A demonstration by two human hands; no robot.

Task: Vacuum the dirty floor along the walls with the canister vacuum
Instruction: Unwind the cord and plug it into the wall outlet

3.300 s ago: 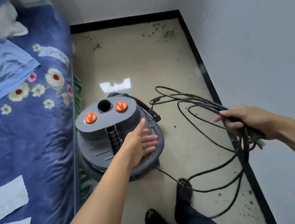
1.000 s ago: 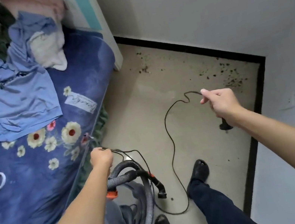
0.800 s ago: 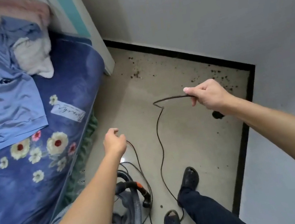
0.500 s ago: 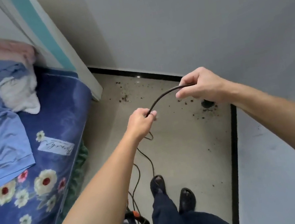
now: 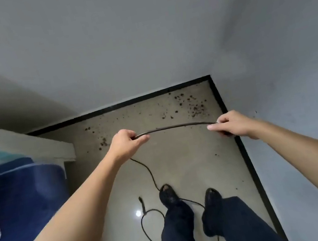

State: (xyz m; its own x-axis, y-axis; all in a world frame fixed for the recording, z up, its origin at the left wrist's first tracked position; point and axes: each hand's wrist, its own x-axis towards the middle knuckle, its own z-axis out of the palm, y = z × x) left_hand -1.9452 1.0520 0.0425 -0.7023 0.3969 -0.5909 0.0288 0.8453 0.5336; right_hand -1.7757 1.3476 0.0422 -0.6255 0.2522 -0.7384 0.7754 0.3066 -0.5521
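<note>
Above beige tiled floor (image 5: 183, 165), near corner: thin black power cord (image 5: 176, 126) pulled nearly straight between hands. Left hand (image 5: 125, 144) grips one end of span, right hand (image 5: 233, 124) pinches other. Half second ago hands were closer and cord arched. Slack trails to loops by black shoes (image 5: 168, 195). Dark dirt specks (image 5: 194, 107) along wall. Canister vacuum now out of frame.

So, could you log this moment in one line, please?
left hand: grips power cord | right hand: pinches it | dirt: along baseboard
</note>
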